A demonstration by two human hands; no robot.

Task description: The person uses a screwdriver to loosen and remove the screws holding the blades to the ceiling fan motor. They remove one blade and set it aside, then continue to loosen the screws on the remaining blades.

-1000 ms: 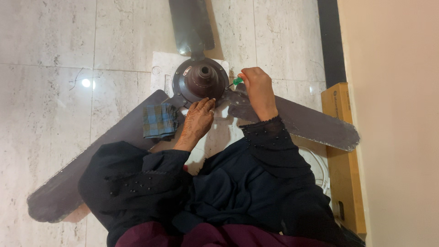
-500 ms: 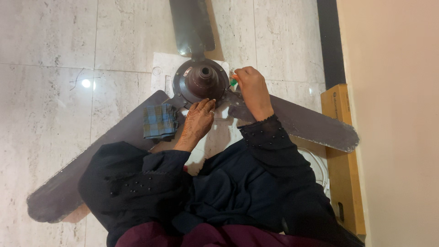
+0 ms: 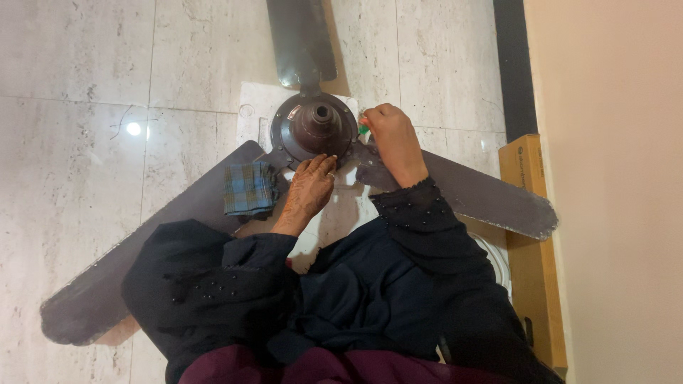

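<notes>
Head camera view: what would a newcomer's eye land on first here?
A brown three-bladed ceiling fan lies flat on the pale marble floor, filling the middle. The left hand rests at the motor hub's near edge, while the right hand grips a small green-handled tool at its right side. A folded blue checked cloth sits on the left blade.

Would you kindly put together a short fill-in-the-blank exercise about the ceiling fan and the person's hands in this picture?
1. The ceiling fan lies on the floor and shows ____ blades.
2. The folded checked cloth rests on the fan's ____ blade.
3. The right hand pinches a small tool with a ____ handle at the hub's edge.
4. The left hand rests its fingertips against the fan's ____.

Missing words: three; left; green; hub
</notes>
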